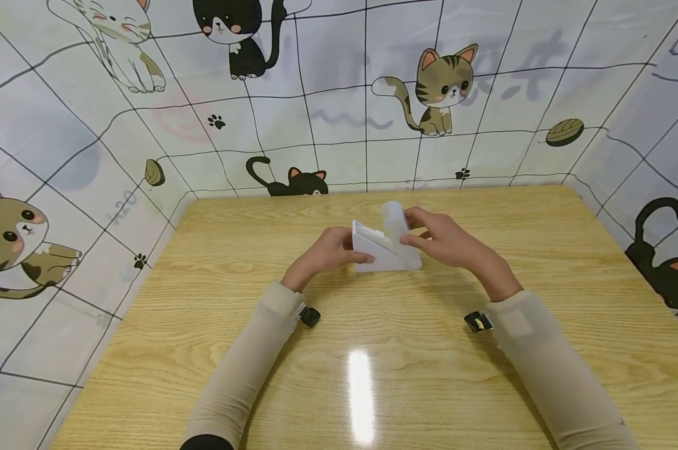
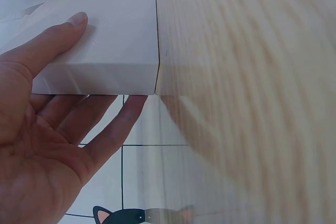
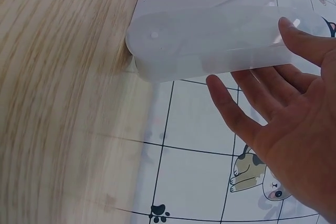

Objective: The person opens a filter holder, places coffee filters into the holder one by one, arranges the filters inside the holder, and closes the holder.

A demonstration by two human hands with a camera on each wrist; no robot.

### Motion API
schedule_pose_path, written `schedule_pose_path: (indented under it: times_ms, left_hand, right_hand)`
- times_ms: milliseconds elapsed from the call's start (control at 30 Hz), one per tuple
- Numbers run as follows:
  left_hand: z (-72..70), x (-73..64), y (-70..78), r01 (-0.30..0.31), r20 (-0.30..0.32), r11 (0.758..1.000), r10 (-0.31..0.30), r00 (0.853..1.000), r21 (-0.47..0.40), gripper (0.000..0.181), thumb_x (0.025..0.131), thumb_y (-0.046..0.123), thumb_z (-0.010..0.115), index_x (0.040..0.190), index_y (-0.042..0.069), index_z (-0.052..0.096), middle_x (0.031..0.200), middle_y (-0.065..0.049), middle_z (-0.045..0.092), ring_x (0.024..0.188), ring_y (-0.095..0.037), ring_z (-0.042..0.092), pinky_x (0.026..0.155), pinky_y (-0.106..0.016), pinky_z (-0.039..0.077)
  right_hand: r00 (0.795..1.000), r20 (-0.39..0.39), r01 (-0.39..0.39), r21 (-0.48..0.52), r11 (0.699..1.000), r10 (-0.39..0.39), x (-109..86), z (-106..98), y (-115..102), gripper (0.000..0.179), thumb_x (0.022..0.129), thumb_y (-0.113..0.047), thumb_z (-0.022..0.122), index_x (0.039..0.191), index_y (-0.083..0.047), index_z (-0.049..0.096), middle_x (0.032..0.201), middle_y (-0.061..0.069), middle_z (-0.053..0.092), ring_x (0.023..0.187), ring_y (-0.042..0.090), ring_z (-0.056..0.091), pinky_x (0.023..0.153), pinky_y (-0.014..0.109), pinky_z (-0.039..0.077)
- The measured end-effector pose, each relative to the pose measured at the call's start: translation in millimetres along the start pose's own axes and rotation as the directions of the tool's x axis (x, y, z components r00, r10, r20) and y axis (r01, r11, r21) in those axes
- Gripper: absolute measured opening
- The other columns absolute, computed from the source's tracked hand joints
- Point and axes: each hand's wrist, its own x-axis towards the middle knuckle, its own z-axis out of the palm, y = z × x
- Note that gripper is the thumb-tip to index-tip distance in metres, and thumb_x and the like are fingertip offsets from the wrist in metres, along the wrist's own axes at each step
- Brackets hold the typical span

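On the far part of the table stands a white box with a slanted top (image 1: 375,253), its inside mostly hidden. My left hand (image 1: 334,247) grips its left end, thumb on the near face and fingers behind, as the left wrist view also shows (image 2: 58,124). A long translucent plastic case with rounded ends (image 3: 210,43) is upright and slightly tilted against the box's right end. My right hand (image 1: 437,237) holds this case (image 1: 395,228) by its upper part. In the right wrist view, that thumb lies on one face and the fingers are behind it (image 3: 283,98).
The wooden table (image 1: 294,362) reaches to a cloth backdrop (image 1: 339,119) printed with cats and grid lines, which also hangs at both sides. Light reflects off the tabletop near the front. A small black camera (image 1: 309,315) sits at each wrist.
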Motion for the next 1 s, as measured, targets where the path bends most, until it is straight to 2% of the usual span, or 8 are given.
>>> schedule_pose_path:
  times_ms: [400,700,1000]
  left_hand:
    - [-0.6,-0.1,2.0,-0.003,-0.002,1.000,0.003,1.000,0.017,0.036,0.088,0.024,0.085,0.119,0.012,0.073,0.109,-0.004,0.079,0.091,-0.013,0.075,0.079,-0.029,0.060]
    - [-1.0,-0.8,1.5,-0.005,-0.003,1.000,0.005,1.000,0.008,0.037,0.088,0.026,0.085,0.121,0.014,0.072,0.108,-0.002,0.079,0.089,-0.012,0.075,0.078,-0.029,0.059]
    - [-1.3,-1.2,3.4,-0.015,0.000,1.000,0.015,1.000,0.014,0.037,0.089,0.023,0.084,0.122,0.011,0.072,0.111,-0.005,0.078,0.092,-0.013,0.075,0.079,-0.029,0.059]
  right_hand:
    - [1.000,0.008,0.009,-0.020,1.000,-0.009,2.5,4.8,3.6,0.048,0.102,-0.016,0.066,0.145,-0.003,0.049,0.137,0.018,0.065,0.128,0.037,0.062,0.099,0.057,0.054]
    - [0.996,0.066,0.065,-0.034,0.997,-0.063,2.7,8.0,9.0,0.042,0.104,-0.015,0.063,0.141,0.000,0.051,0.136,0.022,0.066,0.129,0.039,0.062,0.098,0.056,0.055]
    - [0.995,0.075,0.063,-0.037,0.997,-0.060,2.6,9.2,8.5,0.043,0.104,-0.014,0.063,0.142,0.001,0.050,0.136,0.023,0.065,0.129,0.040,0.061,0.098,0.056,0.055]
